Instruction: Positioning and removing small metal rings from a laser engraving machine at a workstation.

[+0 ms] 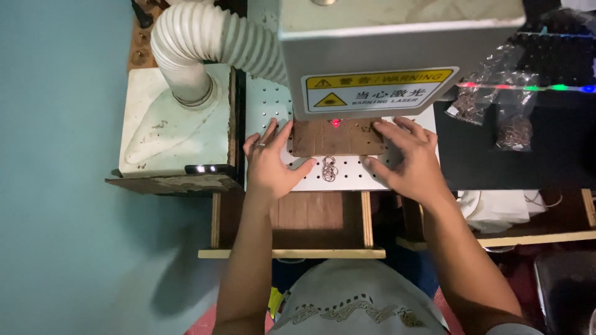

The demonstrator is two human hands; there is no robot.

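Note:
A small brown wooden board [338,138] lies on a white perforated metal plate [354,177] under the head of a grey laser machine [397,49]. A red light dot [336,123] falls on the board's far edge. My left hand [270,162] rests flat against the board's left side, fingers spread, a ring on one finger. My right hand [406,155] presses on the board's right end, thumb on the plate. Between my thumbs, a little pile of thin metal rings [329,169] sits on the plate.
A white ribbed hose [198,43] runs from the machine to a pale block at the left. Two clear bags of small metal parts [496,105] lie on a black surface [546,161] at the right. A wooden shelf [298,248] juts toward me.

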